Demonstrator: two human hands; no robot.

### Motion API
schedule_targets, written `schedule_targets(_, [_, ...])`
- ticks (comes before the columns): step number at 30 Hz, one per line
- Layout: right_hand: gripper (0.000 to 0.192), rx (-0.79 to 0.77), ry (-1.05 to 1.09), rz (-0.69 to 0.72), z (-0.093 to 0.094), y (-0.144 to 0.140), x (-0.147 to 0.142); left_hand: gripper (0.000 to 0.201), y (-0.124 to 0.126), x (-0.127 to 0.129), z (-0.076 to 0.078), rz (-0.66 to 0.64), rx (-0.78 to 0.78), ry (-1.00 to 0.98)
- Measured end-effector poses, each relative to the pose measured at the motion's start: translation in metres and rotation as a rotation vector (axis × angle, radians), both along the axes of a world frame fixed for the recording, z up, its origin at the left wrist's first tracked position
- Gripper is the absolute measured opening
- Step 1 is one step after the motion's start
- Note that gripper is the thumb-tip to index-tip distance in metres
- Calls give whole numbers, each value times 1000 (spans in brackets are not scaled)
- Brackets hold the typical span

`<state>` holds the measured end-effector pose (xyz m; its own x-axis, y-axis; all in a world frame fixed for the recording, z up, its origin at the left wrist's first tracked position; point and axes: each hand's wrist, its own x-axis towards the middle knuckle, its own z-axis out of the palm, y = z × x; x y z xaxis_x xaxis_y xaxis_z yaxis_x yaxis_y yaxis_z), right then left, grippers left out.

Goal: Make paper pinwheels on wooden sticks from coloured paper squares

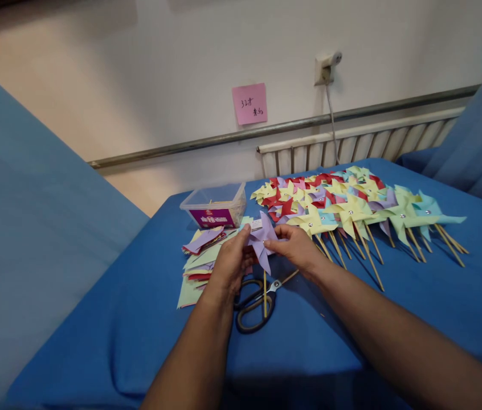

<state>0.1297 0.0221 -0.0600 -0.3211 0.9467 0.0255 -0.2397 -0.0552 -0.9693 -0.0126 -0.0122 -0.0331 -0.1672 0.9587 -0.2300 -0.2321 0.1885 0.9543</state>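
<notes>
- So the purple pinwheel is right between the two hands, held up over the blue cloth.
- Left hand has its left side, thumb in front and fingers tucked behind. Can't tell exactly how those back fingers sit.
- Right hand is pinching near the middle from the other side, fingertips right by a small pale pin. Both hands are on the same pinwheel, neither one free.
- Progress on this one: blades look folded in and the stick seems to be on, so I'd call it almost made. Whether the pin is fully fixed, no idea, the fingertips crowd it.
- Overall: big pile of made-up ones past the right hand. Just left of the left hand there's plenty of loose paper not made up, with a box beyond it. So a lot done, a fair bit left.
- Which way it points: blades face roughly back at the person. Long axis is the stick, running from below the hands toward the person's body, almost straight, crossing in front of the scissors.
</notes>
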Motion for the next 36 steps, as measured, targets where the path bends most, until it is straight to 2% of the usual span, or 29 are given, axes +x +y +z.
schedule_targets(5, [24,7,14,45,3,-2,0,32,0,0,0,23,-9,7])
schedule_targets(12, [23,21,27,50,3,-2,1,25,-1,0,-1,-26,-16,-18])
schedule_targets(23, [23,50,12,49,0,0,0,36,1,-1,-4,-48,4,40])
schedule_targets(36, [21,53,12,49,-3,2,0,39,0,-2,-7,-62,35,103])
